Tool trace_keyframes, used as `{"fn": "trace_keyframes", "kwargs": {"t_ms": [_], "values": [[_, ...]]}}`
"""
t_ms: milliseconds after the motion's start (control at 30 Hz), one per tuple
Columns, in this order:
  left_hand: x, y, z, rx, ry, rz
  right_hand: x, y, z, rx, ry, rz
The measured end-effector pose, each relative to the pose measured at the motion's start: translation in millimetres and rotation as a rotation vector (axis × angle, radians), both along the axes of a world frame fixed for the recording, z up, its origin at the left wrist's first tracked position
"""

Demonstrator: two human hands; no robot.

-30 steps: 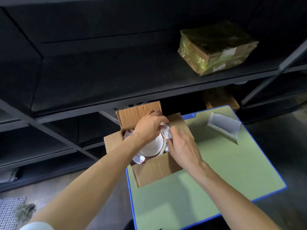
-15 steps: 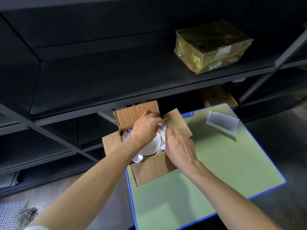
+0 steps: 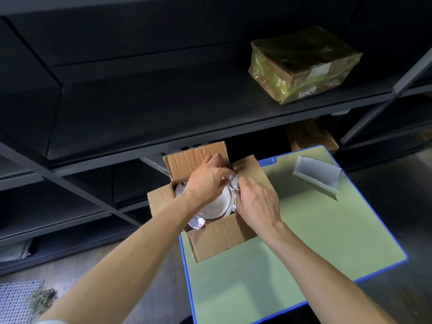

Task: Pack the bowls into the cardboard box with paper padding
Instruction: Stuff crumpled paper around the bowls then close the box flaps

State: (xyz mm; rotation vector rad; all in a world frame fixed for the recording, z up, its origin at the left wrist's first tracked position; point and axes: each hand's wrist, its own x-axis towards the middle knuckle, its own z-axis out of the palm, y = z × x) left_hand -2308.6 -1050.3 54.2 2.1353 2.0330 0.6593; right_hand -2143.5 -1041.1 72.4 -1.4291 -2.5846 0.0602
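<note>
An open cardboard box (image 3: 217,237) stands on the far left corner of the green table. A white bowl (image 3: 218,203) with a gold rim lies inside it, with crumpled white paper (image 3: 197,222) around it. My left hand (image 3: 205,178) reaches over the box and its fingers grip crumpled paper (image 3: 234,181) at the box's right side. My right hand (image 3: 257,204) meets it there, its fingers curled round the same paper. Much of the bowl is hidden under my hands.
A folded white sheet of paper (image 3: 316,174) lies at the table's (image 3: 304,242) far right. Dark metal shelving (image 3: 163,108) stands right behind the box, bearing a plastic-wrapped carton (image 3: 304,64). Another carton (image 3: 308,136) sits on a lower shelf. A wire mesh (image 3: 16,300) lies on the floor, lower left.
Both hands have shifted slightly toward the box's far right corner, working the crumpled paper down beside the bowl. The box and the bowl stay in place.
</note>
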Motion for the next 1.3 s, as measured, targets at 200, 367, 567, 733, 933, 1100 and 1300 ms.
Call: {"fn": "trace_keyframes", "kwargs": {"t_ms": [200,367,567,733,933,1100,1300], "values": [[-3.8,-0.8,1.7,-0.082,-0.003,-0.068,-2.0,-1.8,-7.8,0.024,-0.036,-0.015],[0.9,2.2,0.9,-0.063,0.047,-0.064,14.2,-6.3,-10.3,-0.012,-0.030,0.091],[5.5,3.2,5.9,-0.127,0.092,-0.055,32.7,-3.7,-0.1,-0.149,0.050,0.179],[9.5,-2.4,9.3,-0.244,0.148,-0.065,25.9,-3.9,-3.6,-0.148,0.060,0.161],[17.6,-5.5,12.8,-0.270,0.211,-0.030,30.3,-4.1,-7.3,-0.069,0.044,0.196],[23.4,-9.3,9.2,-0.250,0.171,0.027,49.1,-11.5,-6.0,-0.024,0.027,0.367],[30.5,-9.9,8.3,-0.246,0.153,0.058,50.7,-10.6,-3.9,-0.001,0.063,0.405]]}}
